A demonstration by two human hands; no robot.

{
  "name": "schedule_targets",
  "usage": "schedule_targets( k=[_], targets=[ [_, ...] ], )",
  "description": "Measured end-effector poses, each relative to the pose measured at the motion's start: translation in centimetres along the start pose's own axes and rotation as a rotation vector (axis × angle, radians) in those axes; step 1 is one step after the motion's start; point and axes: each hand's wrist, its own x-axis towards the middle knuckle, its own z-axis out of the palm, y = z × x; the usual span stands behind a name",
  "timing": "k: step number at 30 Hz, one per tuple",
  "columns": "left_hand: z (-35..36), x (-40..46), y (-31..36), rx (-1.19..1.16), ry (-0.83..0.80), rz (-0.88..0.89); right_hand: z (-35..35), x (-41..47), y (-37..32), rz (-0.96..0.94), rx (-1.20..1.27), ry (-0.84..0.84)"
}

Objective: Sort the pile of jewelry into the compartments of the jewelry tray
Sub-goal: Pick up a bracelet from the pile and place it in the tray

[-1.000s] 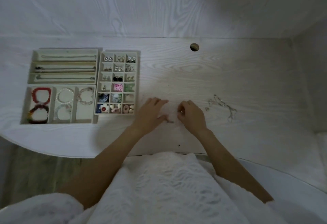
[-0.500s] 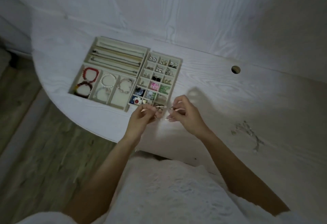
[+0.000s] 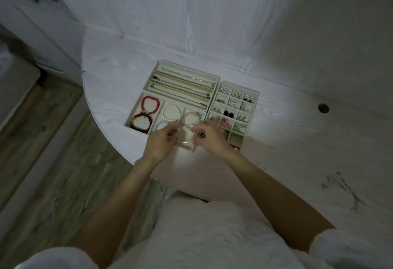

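A thin silver bracelet (image 3: 184, 129) is stretched between my left hand (image 3: 160, 143) and my right hand (image 3: 209, 139), each pinching one end. Both hands hover over the near right bracelet compartment of the beige jewelry tray (image 3: 187, 71). A pale beaded bracelet (image 3: 192, 115) lies in that compartment. To its left are a pearl bracelet (image 3: 170, 112), a red bead bracelet (image 3: 150, 104) and a dark bead bracelet (image 3: 141, 122). The small-compartment tray (image 3: 254, 107) on the right holds earrings and rings. The remaining jewelry pile (image 3: 340, 185) lies on the table at the far right.
The round white table (image 3: 119, 73) has its curved edge close in front of the trays. A cable hole (image 3: 323, 108) sits in the tabletop to the right. A white wood-grain wall stands behind. Wooden floor lies at the left.
Both hands have carried the thin bracelet from the table beside the small-compartment tray leftward, over the bracelet compartments. The view has swung, so the trays sit nearer the middle.
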Motion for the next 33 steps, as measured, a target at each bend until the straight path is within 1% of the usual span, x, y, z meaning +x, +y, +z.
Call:
schedule_targets(
  k=[2, 4, 6, 8, 10, 12, 14, 17, 19, 21, 23, 26, 29, 33],
  targets=[
    [-0.7, 0.2, -0.9, 0.108, -0.042, 0.107, 0.3, 0.2, -0.3, -0.017, -0.045, -0.012],
    [-1.4, 0.3, -1.9, 0.143, -0.043, 0.246, 0.5, 0.3, -0.3, -0.057, -0.128, 0.019],
    [-1.8, 0.5, -2.8, 0.175, -0.012, 0.378, 0.7, 0.4, -0.2, -0.121, -0.333, 0.064],
    [-2.2, 1.1, -3.5, 0.228, 0.028, 0.45, 1.5, 0.6, 0.0, -0.232, -0.544, 0.082],
    [-2.3, 1.9, -3.7, 0.33, 0.062, 0.512, 2.5, 0.7, 0.1, -0.355, -0.726, 0.065],
    [-2.0, 2.5, -3.9, 0.472, 0.061, 0.585, 3.3, 0.5, 0.2, -0.409, -0.845, 0.087],
    [-1.5, 3.0, -4.0, 0.57, 0.021, 0.631, 3.8, 0.2, 0.4, -0.404, -0.939, 0.103],
    [-1.0, 3.7, -4.3, 0.642, -0.042, 0.648, 3.7, -0.3, 0.9, -0.375, -0.974, 0.109],
    [-1.0, 4.0, -4.3, 0.677, -0.077, 0.619, 3.5, -0.6, 1.1, -0.404, -0.999, 0.109],
    [-1.1, 4.3, -4.3, 0.662, -0.093, 0.59, 3.2, -0.8, 1.2, -0.437, -1.042, 0.094],
    [-1.1, 4.0, -4.6, 0.627, -0.113, 0.584, 3.2, -1.1, 1.0, -0.421, -1.068, 0.084],
    [-0.8, 3.5, -4.8, 0.576, -0.087, 0.623, 3.4, -1.0, 1.1, -0.419, -1.027, 0.103],
    [-0.6, 2.8, -4.6, 0.538, -0.02, 0.679, 3.2, -0.5, 0.8, -0.426, -0.984, 0.117],
    [0.1, 1.7, -5.3, 0.595, 0.041, 0.734, 3.1, 0.0, 0.7, -0.421, -1.011, 0.08]
  ],
)
